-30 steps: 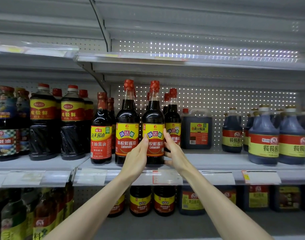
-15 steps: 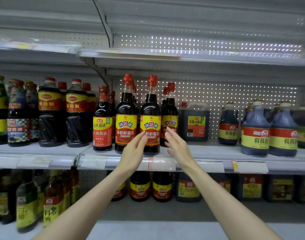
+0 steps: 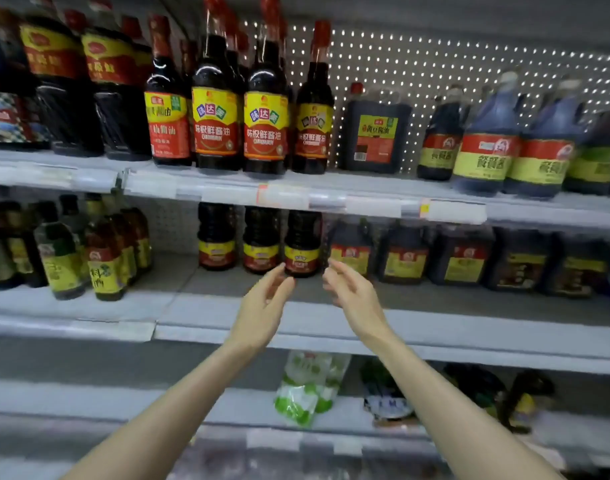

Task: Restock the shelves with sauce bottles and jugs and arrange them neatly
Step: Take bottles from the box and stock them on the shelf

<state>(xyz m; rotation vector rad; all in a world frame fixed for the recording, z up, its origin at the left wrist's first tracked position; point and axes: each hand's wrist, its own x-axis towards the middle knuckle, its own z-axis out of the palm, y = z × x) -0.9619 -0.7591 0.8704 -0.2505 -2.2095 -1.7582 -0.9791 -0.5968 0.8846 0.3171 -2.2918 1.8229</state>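
Dark soy sauce bottles with yellow and red labels (image 3: 265, 129) stand in a row at the front of the upper shelf (image 3: 331, 197). On the shelf below (image 3: 469, 306), three shorter dark bottles stand side by side, the rightmost one (image 3: 301, 242) just beyond my fingertips. My left hand (image 3: 265, 306) and my right hand (image 3: 353, 296) are both open, palms facing each other, held in front of that lower bottle. Neither hand holds anything.
Squat dark jugs (image 3: 405, 254) line the lower shelf to the right. Blue-tinted jugs (image 3: 487, 140) and a square jug (image 3: 376, 133) stand on the upper shelf right. Green and amber bottles (image 3: 104, 261) crowd the lower left. A green-white pouch (image 3: 307, 386) lies on the bottom shelf.
Both hands let go of the upper-shelf bottle and dropped to the lower shelf. The view tilted downward, bringing the lower and bottom shelves into sight.
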